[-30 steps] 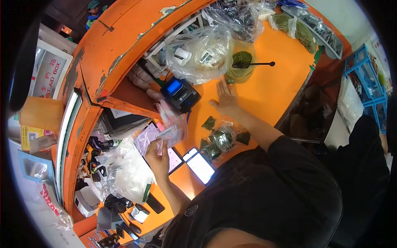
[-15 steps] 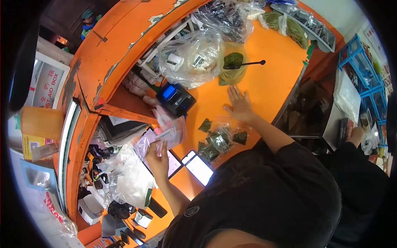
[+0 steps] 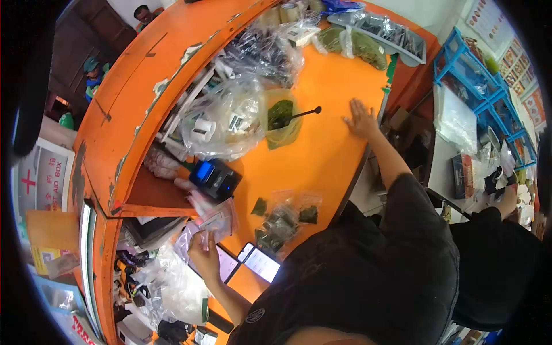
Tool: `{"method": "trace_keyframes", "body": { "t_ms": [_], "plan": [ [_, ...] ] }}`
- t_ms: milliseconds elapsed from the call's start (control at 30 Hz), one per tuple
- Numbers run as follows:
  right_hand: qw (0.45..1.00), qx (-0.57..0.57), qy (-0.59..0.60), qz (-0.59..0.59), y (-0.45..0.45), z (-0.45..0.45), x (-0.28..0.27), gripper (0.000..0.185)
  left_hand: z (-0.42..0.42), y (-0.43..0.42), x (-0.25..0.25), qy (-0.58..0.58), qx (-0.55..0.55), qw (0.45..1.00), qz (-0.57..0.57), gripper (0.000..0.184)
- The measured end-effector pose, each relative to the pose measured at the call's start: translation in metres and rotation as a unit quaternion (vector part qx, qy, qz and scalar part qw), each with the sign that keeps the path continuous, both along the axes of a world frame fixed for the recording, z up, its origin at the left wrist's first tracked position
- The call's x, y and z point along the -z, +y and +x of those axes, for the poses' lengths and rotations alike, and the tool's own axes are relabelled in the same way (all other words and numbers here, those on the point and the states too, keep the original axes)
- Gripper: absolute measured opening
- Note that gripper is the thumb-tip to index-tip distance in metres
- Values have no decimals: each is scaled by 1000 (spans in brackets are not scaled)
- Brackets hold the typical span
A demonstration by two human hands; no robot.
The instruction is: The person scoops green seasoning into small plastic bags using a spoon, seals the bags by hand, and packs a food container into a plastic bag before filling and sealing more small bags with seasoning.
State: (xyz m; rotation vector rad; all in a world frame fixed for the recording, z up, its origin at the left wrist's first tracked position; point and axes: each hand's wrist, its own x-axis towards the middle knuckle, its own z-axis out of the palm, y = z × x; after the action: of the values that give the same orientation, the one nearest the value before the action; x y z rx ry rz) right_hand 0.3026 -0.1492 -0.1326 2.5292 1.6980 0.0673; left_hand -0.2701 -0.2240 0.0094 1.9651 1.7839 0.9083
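Note:
My left hand (image 3: 205,257) is closed on a clear plastic zip bag (image 3: 221,219), just above a tablet (image 3: 228,265). My right hand (image 3: 362,119) rests flat near the counter's right edge, fingers spread and holding nothing. To its left lies an open plastic bag of green dried leaf (image 3: 282,112), with a black long-handled spoon (image 3: 307,112) sticking out. Between my hands and closer to my body are several small clear packets (image 3: 282,223) filled with green leaf. A lit phone (image 3: 261,264) is beside them.
On the orange counter (image 3: 328,155) stands a small black printer (image 3: 215,178). Large clear bags (image 3: 224,123) line the raised orange ledge. A grey tray (image 3: 388,37) sits at the far end. Another person's arm (image 3: 506,201) reaches over a side table at right.
My right hand has moved away from the leaf bag, across to the counter's right edge. My left hand keeps hold of the zip bag. The camera view has shifted.

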Motion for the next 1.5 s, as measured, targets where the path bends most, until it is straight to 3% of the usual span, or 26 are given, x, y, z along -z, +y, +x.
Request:
{"method": "trace_keyframes", "body": {
  "t_ms": [100,167,267,300,333,367,400,433,567,667,733,767,800,833,867,900,967,1067,1167,1300,1400,1500],
  "plan": [
    [970,195,-132,-56,26,94,11,69,8,8,-2,-18,22,999,25,17],
    [944,201,-249,81,4,100,-28,56,12,7,-7,-68,28,997,18,17],
    [977,212,-21,22,-44,98,-64,40,22,2,-4,-130,25,991,28,17],
    [960,209,-72,171,-61,125,-4,31,30,6,-1,-155,41,986,36,16],
    [974,209,-31,82,-88,95,-21,25,37,6,-8,-139,79,987,8,14],
    [976,216,-7,-18,-112,92,-2,21,45,6,-8,-142,94,985,8,13],
    [968,246,5,-36,-132,91,33,25,54,5,-8,-143,111,983,7,12],
    [945,312,95,15,-150,80,60,42,62,4,-7,-144,124,982,8,12],
    [911,322,249,-66,-205,35,86,52,78,8,5,-160,192,968,-38,11],
    [932,285,153,-165,-227,6,79,56,94,14,12,-148,245,956,-68,17],
    [949,237,67,-197,-233,-15,55,58,102,14,25,-113,219,968,-44,25],
    [947,215,79,-225,-231,-12,56,67,121,15,14,-268,216,922,-176,29],
    [948,190,124,-224,-232,13,101,62,125,32,29,-230,255,920,-190,28],
    [942,224,224,-107,-231,10,87,47,130,46,35,-188,257,906,-279,28],
    [959,191,196,78,-232,9,102,28,142,53,37,-193,227,899,-321,29],
    [925,202,317,51,-223,1,77,20,146,64,57,-269,271,877,-292,29],
    [941,106,268,180,-222,-4,92,16,161,83,95,-420,235,808,-340,30],
    [920,88,349,158,-219,-3,102,18,168,116,121,-129,274,890,-340,30],
    [930,75,312,178,-217,-17,92,18,182,108,127,170,194,959,-119,32],
    [937,81,300,157,-201,-40,70,23,169,112,115,209,202,945,-150,33],
    [926,82,321,179,-182,-54,65,23,160,118,124,163,175,954,-182,30],
    [908,104,338,225,-164,-69,49,21,170,127,157,15,169,980,-102,31]
  ]
}}
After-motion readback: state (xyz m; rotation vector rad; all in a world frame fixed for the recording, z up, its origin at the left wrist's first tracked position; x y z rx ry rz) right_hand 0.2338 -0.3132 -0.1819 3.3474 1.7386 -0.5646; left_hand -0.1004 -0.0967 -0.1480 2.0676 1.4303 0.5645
